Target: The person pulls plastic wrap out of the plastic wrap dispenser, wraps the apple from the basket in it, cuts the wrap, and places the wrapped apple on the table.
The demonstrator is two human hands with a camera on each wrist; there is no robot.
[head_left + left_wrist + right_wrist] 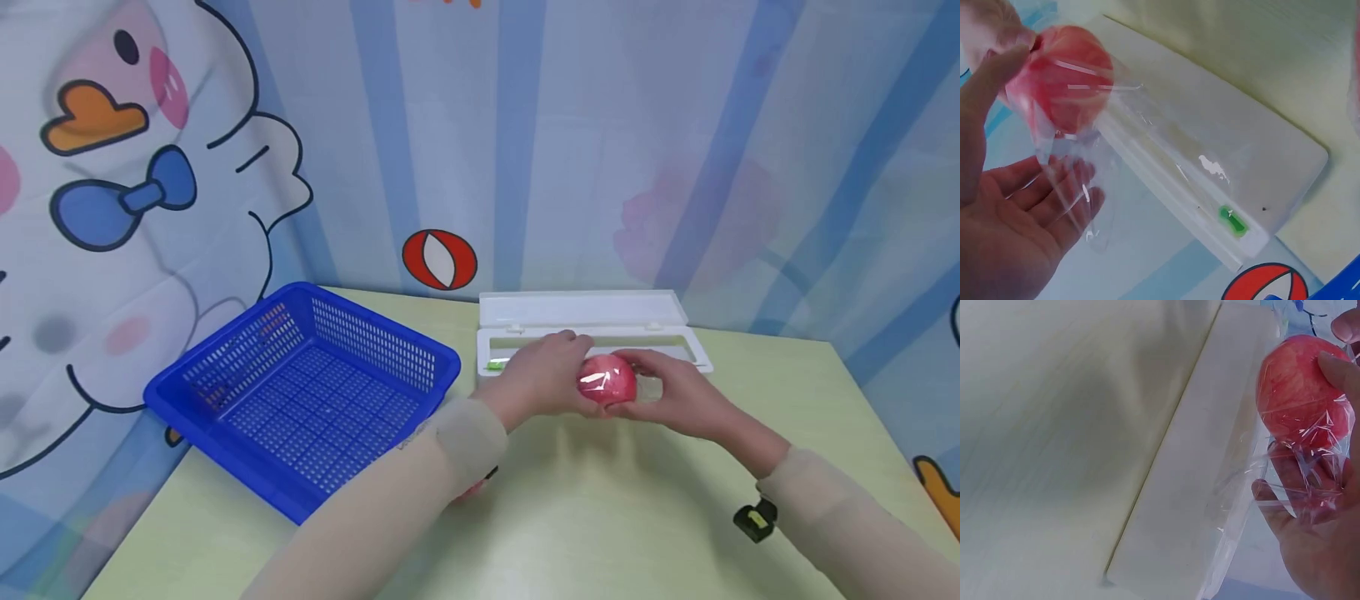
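Observation:
A red apple (pixel 606 380) in clear plastic film (pixel 1110 165) is held up between both hands in front of a white film dispenser (pixel 1179 469). My left hand (pixel 542 375) grips the apple's left side; the left wrist view shows its thumb against the fruit and its other fingers spread behind the loose film. From the right, my right hand (pixel 678 393) holds the apple, its thumb pressing on the skin in the right wrist view, fingers partly behind crumpled film. The dispenser's lid (pixel 581 308) stands raised, and a green slider (pixel 1233 220) sits at one end.
A blue plastic basket (pixel 300 492) stands on the left of the pale table (pixel 600 533). Another red item (pixel 471 492) is mostly hidden beneath the left forearm. A cartoon-printed curtain (pixel 570 150) hangs behind the table.

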